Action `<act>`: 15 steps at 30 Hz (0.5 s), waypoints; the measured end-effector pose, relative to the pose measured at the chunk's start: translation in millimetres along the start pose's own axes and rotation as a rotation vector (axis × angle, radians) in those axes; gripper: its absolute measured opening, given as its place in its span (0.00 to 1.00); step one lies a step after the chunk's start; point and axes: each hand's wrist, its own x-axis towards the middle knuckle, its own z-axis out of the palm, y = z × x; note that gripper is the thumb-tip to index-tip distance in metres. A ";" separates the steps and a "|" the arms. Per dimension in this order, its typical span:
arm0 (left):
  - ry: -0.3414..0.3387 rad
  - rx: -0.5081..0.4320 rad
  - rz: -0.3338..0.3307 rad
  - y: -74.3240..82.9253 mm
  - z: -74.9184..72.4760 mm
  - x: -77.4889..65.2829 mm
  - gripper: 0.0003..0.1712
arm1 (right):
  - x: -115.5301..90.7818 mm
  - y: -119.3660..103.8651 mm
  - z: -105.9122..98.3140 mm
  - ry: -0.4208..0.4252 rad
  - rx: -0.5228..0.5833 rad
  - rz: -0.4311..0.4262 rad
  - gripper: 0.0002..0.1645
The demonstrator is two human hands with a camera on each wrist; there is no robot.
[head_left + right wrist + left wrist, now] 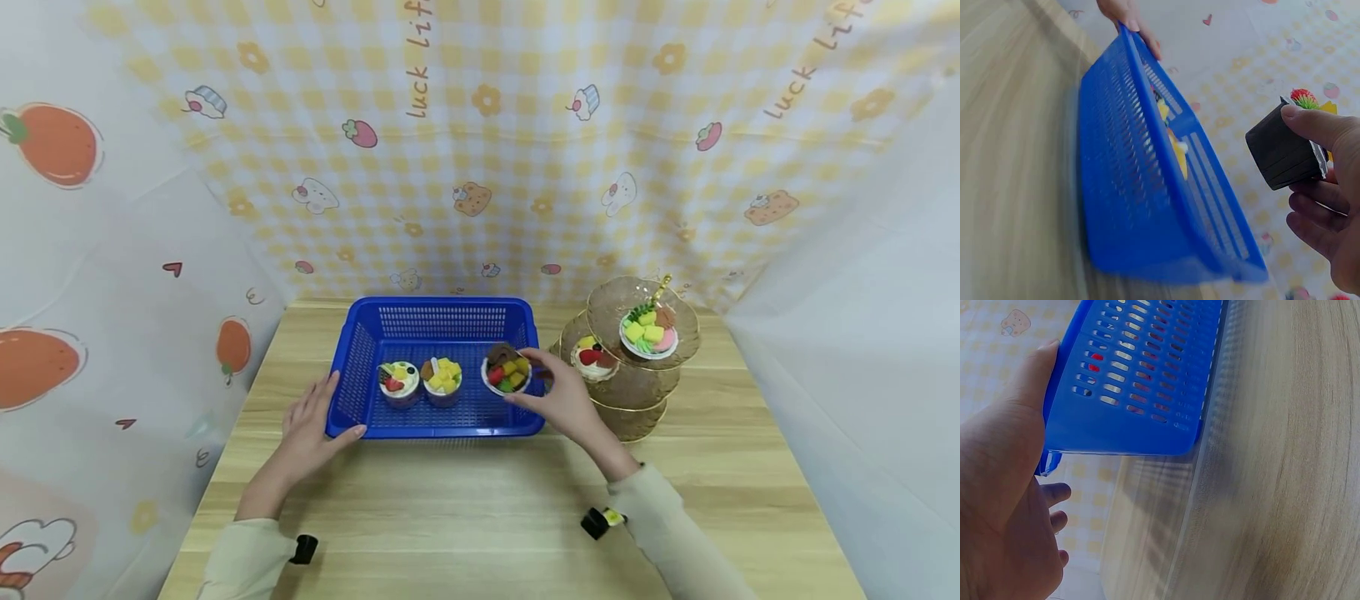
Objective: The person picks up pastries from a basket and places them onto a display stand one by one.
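Note:
My right hand (pixel 558 396) pinches a toy dessert cup (pixel 1282 147) by its rim, between thumb and fingers. That cup is black and pleated, topped with red, green and yellow fruit pieces and a brown part. In the head view it appears over the right end of a blue plastic basket (pixel 435 432). My left hand (pixel 307 433) rests against the basket's front left corner, thumb along the front rim and fingers extended along the left side. Inside the basket stand two toy dessert cups: one with white cream and fruit (pixel 399 382), the other with yellow cubes (pixel 442 379).
Right of the basket stands a tiered, see-through amber stand (pixel 633 392) with gold edges. A dessert cup with yellow cubes and a pink piece (pixel 648 332) sits on its top tier; a cream and berry dessert (pixel 595 358) is lower down. A patterned curtain (pixel 480 167) hangs behind the wooden table (pixel 465 517).

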 end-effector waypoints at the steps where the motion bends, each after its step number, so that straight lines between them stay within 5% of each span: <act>1: 0.001 0.004 0.002 -0.6 -0.1 0.1 0.62 | -6.9 2.3 -5.7 0.018 0.000 0.001 0.42; 9: -0.003 -0.002 0.010 -1.6 -1.3 0.1 0.62 | -58.6 23.2 -49.3 0.195 -0.131 0.053 0.42; 15: -0.002 -0.010 0.015 0.3 -1.6 -1.1 0.61 | -82.4 33.6 -80.2 0.247 -0.186 0.169 0.43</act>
